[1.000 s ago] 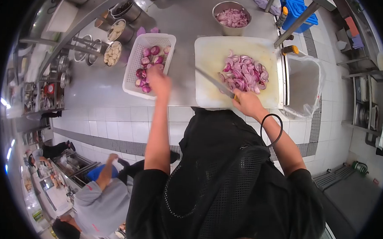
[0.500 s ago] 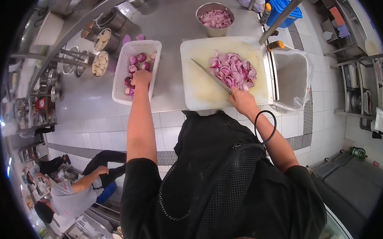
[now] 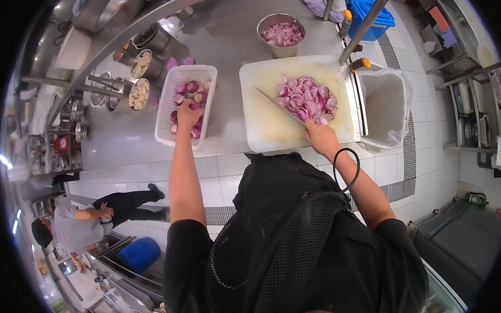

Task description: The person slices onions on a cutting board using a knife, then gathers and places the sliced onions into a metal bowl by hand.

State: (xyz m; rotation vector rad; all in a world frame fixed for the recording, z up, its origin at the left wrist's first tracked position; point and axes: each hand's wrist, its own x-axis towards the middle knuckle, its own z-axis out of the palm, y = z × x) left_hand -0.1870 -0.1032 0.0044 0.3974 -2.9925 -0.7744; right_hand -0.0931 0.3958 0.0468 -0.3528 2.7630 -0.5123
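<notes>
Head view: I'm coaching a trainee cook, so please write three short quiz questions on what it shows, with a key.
1. Which of the person's hands holds the knife?
2. True or false: the sliced onions lie on the cutting board.
3. Fill in the blank: the left hand is inside the white ____.

Key:
1. The right hand.
2. True.
3. The basket.
</notes>
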